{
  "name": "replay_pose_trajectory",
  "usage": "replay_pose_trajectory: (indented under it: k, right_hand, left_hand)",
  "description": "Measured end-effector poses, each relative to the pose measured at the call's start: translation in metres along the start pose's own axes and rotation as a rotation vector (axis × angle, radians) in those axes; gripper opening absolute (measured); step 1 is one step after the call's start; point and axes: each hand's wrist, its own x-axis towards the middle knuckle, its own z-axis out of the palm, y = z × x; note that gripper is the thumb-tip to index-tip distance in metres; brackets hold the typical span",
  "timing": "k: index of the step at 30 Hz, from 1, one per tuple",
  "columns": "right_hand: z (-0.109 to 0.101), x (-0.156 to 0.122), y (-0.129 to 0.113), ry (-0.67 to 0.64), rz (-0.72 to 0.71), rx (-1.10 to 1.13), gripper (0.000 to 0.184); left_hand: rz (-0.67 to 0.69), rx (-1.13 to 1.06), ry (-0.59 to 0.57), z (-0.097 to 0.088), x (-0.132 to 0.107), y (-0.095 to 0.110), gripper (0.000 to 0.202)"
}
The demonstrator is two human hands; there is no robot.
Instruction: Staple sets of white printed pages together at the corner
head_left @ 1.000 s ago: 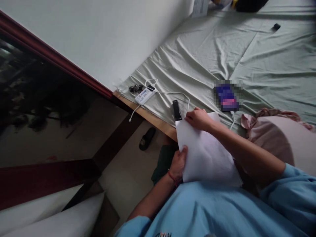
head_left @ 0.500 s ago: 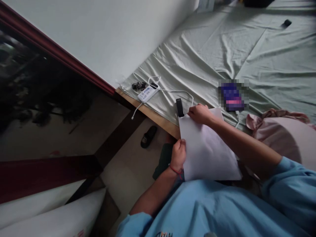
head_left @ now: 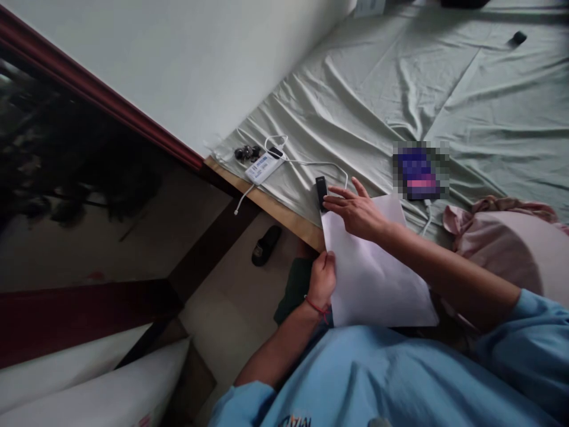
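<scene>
Your left hand (head_left: 323,279) grips the edge of the white paper (head_left: 377,279) in your lap, thumb on top. Your right hand (head_left: 360,214) is spread above the paper's far end, its fingers (head_left: 338,202) at a black oblong object (head_left: 320,191) on the bed (head_left: 484,112); whether they press on it, you can't tell. Farther along the bed's edge lies a white power strip (head_left: 262,169) with a looped white cable (head_left: 317,164). To your right sits a pixelated device (head_left: 418,172), and a black slipper (head_left: 267,245) rests on the floor (head_left: 231,302).
</scene>
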Motion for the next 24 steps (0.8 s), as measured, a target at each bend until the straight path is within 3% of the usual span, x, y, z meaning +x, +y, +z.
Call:
replay_pose_trajectory:
  k: [8,14,20,24]
  right_hand:
    - [0.007,-0.001,-0.003,0.002,0.03,-0.024,0.06]
    - [-0.006,-0.016,-0.006,0.132,0.12,0.007,0.046]
    - [-0.048,-0.074,0.01,0.43,0.325,0.1,0.035]
    - [-0.053,-0.125,0.029,0.495,0.56,0.361,0.056]
  left_hand:
    - [0.028,-0.08,-0.029,0.005,-0.003,-0.001,0.07]
    - [0.032,0.008,-0.101,0.01,-0.02,0.002,0.074]
    - [0.125,-0.054,-0.15,0.0,-0.032,0.008,0.06]
    - [0.19,-0.067,-0.144,-0.009,-0.021,0.014,0.055]
